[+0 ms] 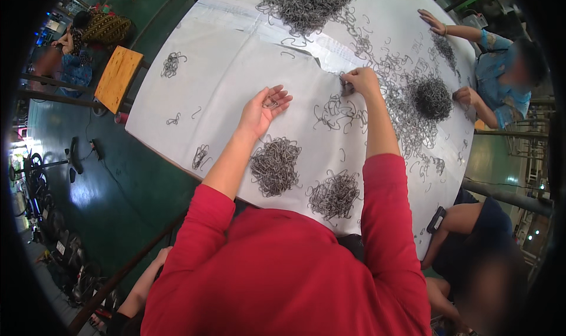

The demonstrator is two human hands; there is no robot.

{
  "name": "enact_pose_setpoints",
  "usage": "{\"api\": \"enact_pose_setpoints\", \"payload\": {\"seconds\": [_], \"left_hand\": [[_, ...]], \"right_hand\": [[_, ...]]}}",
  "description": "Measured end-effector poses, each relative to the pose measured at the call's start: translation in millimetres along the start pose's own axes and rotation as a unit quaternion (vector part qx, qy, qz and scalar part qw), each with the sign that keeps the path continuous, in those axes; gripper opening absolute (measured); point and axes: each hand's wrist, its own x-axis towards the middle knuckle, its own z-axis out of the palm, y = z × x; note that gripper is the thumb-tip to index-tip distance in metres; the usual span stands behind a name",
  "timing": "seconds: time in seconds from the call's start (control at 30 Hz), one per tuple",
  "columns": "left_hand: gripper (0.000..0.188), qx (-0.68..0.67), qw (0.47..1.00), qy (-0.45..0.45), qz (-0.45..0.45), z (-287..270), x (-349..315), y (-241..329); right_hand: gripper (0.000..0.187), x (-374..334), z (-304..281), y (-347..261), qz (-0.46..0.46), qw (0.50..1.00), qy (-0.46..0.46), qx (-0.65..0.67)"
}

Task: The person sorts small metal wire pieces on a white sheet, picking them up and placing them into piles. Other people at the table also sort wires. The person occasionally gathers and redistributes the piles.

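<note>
My left hand (266,109) is palm up over the white-covered table, fingers loosely curled, with a few small wire hooks (271,104) lying in it. My right hand (361,81) reaches farther out, its fingertips pinched on dark wire hooks at the tabletop. Just below it lies a loose scatter of hooks (337,113). Two denser heaps sit nearer my body: a left heap of hooks (275,166) below my left hand, and a right heap of hooks (334,195) beside my right forearm.
A large hook pile (309,5) lies at the far side, and a round dark heap (433,98) at the right. Across from it a person in blue (501,88) has both hands at the table. Another person (471,224) sits lower right. A wooden stool (119,78) stands left.
</note>
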Motion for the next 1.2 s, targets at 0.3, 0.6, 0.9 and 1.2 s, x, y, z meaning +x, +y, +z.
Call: {"api": "enact_pose_setpoints", "payload": {"seconds": [0.3, 0.6, 0.9, 1.2], "left_hand": [[0.036, 0.005, 1.0, 0.01, -0.003, 5, -1, -2], [0.035, 0.022, 1.0, 0.014, 0.002, 3, 3, -2], [0.035, 0.018, 0.999, 0.036, 0.009, 1, 7, -2], [0.034, 0.048, 0.996, 0.068, 0.015, 11, 3, -4]], "right_hand": [[0.019, -73, -45, -24, 0.02, 0.986, -0.113, 0.122], [0.01, -269, -15, -9, -0.1, 0.985, -0.141, 0.005], [0.031, -301, -12, 10, -0.01, 0.999, 0.008, -0.048], [0.063, -266, 19, 39, 0.005, 0.995, 0.076, -0.064]]}}
